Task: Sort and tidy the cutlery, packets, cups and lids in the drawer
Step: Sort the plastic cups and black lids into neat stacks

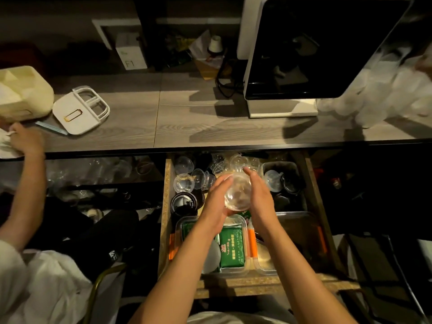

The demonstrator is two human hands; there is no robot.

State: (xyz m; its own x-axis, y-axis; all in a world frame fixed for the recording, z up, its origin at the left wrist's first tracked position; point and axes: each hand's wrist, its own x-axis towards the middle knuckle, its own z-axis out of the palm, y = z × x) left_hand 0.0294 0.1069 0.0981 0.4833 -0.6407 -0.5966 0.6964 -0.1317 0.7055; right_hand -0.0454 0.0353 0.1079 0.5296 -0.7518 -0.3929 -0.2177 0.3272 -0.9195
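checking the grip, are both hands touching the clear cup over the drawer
Touching. The head view shows the left hand and right hand pressed flat against opposite sides of the clear cup, no gap visible.

Blurred clear cups [383,94] top right, drawer [166,206] back hidden

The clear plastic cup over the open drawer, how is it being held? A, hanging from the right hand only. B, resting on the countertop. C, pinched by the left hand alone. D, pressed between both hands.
D: the clear plastic cup sits between the left hand and right hand, whose straight fingers flank it above the drawer.
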